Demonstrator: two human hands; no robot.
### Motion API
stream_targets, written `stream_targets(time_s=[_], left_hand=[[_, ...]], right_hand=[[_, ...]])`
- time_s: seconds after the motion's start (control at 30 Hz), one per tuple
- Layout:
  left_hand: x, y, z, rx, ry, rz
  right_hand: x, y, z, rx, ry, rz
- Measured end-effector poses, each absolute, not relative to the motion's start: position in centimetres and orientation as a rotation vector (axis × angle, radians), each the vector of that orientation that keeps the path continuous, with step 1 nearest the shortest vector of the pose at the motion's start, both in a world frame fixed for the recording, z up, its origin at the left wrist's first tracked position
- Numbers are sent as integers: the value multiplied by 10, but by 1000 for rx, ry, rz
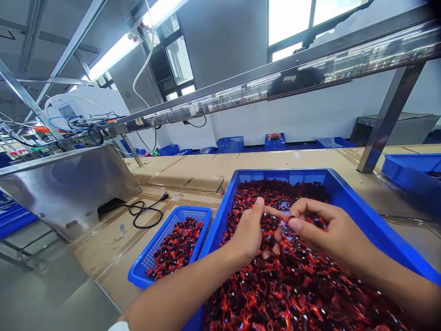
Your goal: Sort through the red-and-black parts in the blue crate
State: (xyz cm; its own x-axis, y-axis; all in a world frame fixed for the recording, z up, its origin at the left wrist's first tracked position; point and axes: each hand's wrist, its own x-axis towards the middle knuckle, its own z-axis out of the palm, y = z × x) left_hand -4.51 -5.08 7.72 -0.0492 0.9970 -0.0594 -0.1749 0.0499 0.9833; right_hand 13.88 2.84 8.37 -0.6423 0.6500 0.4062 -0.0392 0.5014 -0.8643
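Note:
Small, shiny, dark red plastic pieces (303,285), some looking ring-shaped, fill a large blue bin (285,174). Above them my left hand (253,230) is turned palm inward, its fingers curled around several of these pieces, thumb raised. My right hand (320,223) meets it from the right, thumb and forefinger pinched together on one small dark red piece (291,219) beside the left fingertips. Fingers partly hide the pieces held. To the left, a smaller blue perforated basket (143,264) holds more of the same dark red pieces.
Cardboard (193,161) covers the bench. A black cable with a plug (146,214) lies by a metal housing (79,188) on the left. A metal rail (213,99) crosses overhead, its post (392,115) at right. Another blue bin (413,177) stands far right.

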Motion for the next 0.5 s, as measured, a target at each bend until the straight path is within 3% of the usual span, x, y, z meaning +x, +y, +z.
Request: stream_targets(time_s=[0.1, 0.23, 0.3, 0.5], left_hand=[[-47, -49, 76, 999, 1133, 1243], [-45, -46, 70, 1004, 1133, 1142], [-43, -45, 66, 1003, 1151, 1126], [-37, -47, 61, 1126, 1253, 1124]], right_hand=[[137, 37, 86, -469, -1695, 1784], [134, 45, 87, -556, -1568, 1894], [132, 44, 85, -604, -1723, 1719], [131, 34, 80, -507, -2218, 657]])
